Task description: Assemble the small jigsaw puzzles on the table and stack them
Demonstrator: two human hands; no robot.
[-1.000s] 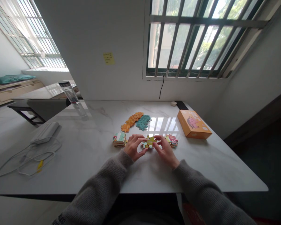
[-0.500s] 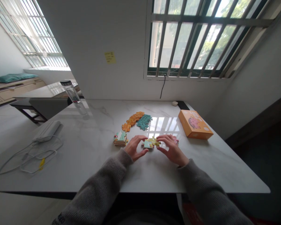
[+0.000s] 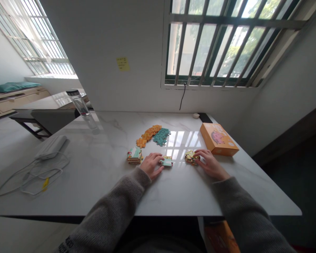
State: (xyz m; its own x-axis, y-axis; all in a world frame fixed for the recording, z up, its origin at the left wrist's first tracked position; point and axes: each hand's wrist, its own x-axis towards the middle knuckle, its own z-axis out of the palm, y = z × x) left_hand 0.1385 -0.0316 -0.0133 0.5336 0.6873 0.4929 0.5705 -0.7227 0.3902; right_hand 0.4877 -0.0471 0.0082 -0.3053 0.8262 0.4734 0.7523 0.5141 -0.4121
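My left hand (image 3: 152,165) rests on the marble table (image 3: 107,182), its fingertips at a small teal-and-cream jigsaw piece (image 3: 166,161). My right hand (image 3: 211,164) lies farther right, fingers on a small stack of jigsaw pieces (image 3: 191,157) topped with yellow. Left of my left hand sits another stack of puzzle pieces (image 3: 134,155). Beyond my hands lie joined orange pieces (image 3: 149,135) and joined teal pieces (image 3: 161,136). Neither hand visibly grips anything.
An orange puzzle box (image 3: 218,139) lies at the table's right. A glass bottle (image 3: 80,108) stands at the far left corner. A white power bank (image 3: 51,147) and a white cable (image 3: 31,179) lie on the left. The table's front edge runs below my forearms.
My hands have moved apart. The yellow piece has left the teal piece and now lies on the right stack, under my right fingers. The teal piece stays near my left hand.
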